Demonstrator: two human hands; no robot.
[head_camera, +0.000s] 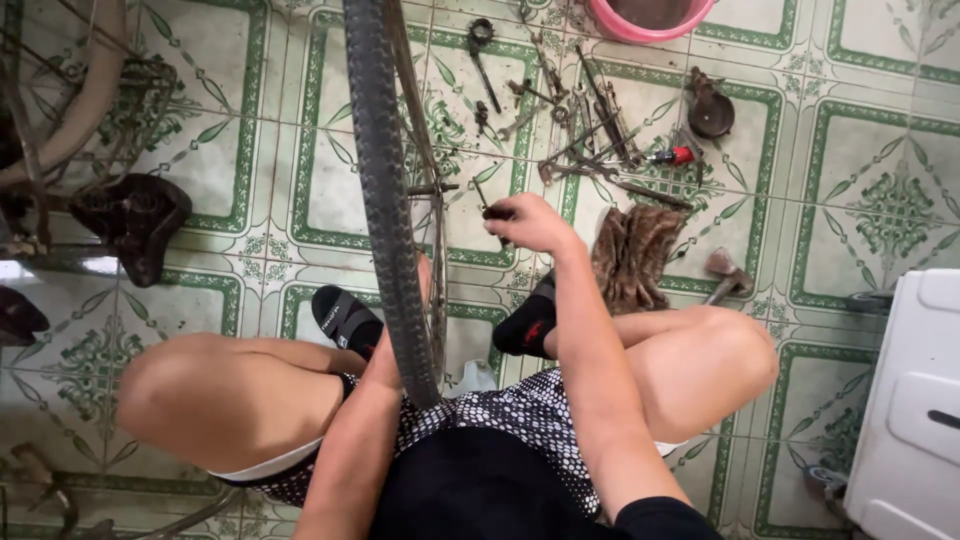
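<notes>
Bike wheel (385, 190) upright between my knees, tool on the axle.

My right hand (530, 222) is closed around a small dark tool (497, 213), tip aimed at the axle (432, 188) — reads as working the hub nut from that side. My left hand (395, 335) is against the tyre on the near side, mostly hidden behind it; can't tell whether it's gripping or just bracing, but it's placed to keep the wheel from tipping or turning. I'm squatting, feet in black sandals (345, 318) either side of the rim, so the wheel stays pinned. Wrenches and pliers (590, 130) are spread on the tiled floor (860, 110) just beyond my right hand, a brown rag (635, 255) beside them, within reach. Pink basin (650, 15) at the top edge, a bike saddle (130, 220) off to the left.
</notes>
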